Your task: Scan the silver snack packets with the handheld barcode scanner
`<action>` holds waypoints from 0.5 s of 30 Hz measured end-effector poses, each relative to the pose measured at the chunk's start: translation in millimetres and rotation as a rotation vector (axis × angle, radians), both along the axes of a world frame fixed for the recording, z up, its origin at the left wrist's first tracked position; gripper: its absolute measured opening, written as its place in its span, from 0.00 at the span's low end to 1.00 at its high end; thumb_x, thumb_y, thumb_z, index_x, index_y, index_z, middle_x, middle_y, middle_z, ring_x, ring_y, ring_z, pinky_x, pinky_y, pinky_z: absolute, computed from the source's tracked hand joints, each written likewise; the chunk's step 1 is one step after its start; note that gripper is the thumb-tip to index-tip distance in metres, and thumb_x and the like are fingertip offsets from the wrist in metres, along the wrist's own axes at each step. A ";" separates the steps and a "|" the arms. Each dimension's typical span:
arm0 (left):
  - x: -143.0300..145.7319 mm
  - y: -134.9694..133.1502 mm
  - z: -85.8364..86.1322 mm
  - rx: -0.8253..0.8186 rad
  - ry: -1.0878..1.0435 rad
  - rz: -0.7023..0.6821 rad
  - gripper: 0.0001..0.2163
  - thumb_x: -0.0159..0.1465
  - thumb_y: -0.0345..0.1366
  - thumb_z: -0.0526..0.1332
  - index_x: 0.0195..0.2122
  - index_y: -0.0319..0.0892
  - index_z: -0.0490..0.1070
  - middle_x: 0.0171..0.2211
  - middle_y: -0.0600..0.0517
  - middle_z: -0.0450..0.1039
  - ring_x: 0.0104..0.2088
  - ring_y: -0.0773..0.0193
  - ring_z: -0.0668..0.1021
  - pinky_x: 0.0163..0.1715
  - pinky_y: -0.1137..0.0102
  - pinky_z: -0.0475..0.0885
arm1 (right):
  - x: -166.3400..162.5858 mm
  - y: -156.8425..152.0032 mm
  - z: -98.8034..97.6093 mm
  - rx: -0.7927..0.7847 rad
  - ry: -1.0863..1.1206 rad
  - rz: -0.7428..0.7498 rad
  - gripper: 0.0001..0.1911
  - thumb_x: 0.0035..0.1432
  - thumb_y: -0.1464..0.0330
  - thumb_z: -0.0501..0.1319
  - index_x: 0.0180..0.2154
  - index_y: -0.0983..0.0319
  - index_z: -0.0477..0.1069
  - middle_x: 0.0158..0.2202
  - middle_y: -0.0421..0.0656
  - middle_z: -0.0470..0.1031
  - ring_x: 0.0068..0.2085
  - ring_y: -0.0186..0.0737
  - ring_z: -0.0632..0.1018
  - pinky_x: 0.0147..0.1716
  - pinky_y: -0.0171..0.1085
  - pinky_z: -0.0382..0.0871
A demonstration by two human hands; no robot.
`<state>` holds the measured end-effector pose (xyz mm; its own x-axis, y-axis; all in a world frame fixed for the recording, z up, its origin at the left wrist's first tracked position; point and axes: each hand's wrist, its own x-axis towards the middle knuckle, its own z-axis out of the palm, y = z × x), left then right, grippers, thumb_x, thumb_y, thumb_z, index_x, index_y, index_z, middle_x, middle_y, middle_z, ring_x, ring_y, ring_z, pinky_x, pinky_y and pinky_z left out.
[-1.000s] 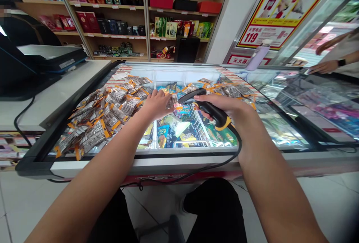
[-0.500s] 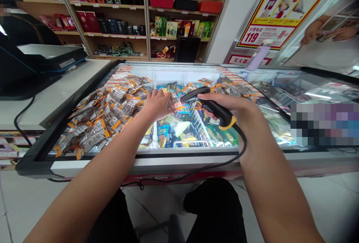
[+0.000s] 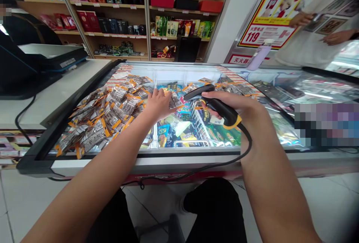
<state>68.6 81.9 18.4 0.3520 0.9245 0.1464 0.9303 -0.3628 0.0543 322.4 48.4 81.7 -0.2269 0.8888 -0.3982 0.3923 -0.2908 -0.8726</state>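
My left hand [image 3: 157,105] is closed on a small snack packet [image 3: 175,101] with orange ends, held above the glass top of a chest freezer [image 3: 95,164]. In my right hand [image 3: 235,102] is a black and yellow barcode scanner [image 3: 223,112], its head pointing left at the packet, a short gap apart. The scanner's cord hangs down over the freezer's front edge. Left of my left hand lies a large heap of similar packets [image 3: 117,100]. A smaller group of packets [image 3: 234,89] lies beyond the scanner. My fingers partly hide the held packet.
Under the glass are colourful frozen goods [image 3: 168,134] in wire baskets. A lilac bottle [image 3: 259,56] stands at the back right. A counter [image 3: 17,114] with a dark device adjoins on the left. Stocked shelves [image 3: 112,7] line the back. A person [image 3: 311,48] stands at right.
The scanner and my right hand have shifted slightly right, away from the packet. A reddish light on the packet is gone. The person at right has moved left, hands now apart.
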 end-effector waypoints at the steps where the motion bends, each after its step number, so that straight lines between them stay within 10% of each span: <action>1: 0.2 -0.1 -0.1 0.002 -0.003 -0.001 0.35 0.69 0.64 0.56 0.66 0.43 0.65 0.62 0.34 0.67 0.66 0.34 0.66 0.64 0.45 0.64 | 1.0 0.1 -0.1 -0.002 -0.002 -0.003 0.23 0.63 0.47 0.66 0.28 0.58 0.72 0.18 0.45 0.71 0.19 0.39 0.69 0.15 0.37 0.66; 15: 14.1 -11.4 -3.0 -0.237 -0.131 -0.256 0.40 0.71 0.65 0.50 0.78 0.53 0.47 0.77 0.39 0.50 0.78 0.33 0.50 0.72 0.41 0.53 | -27.9 16.2 -17.8 0.082 0.239 -0.089 0.23 0.73 0.49 0.57 0.34 0.59 0.73 0.27 0.48 0.80 0.26 0.42 0.80 0.24 0.36 0.78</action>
<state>82.7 70.5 15.4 0.5686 0.8226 -0.0020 0.7905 -0.5458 0.2778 294.5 64.6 63.9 -0.2255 0.9366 -0.2682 0.1486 -0.2390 -0.9596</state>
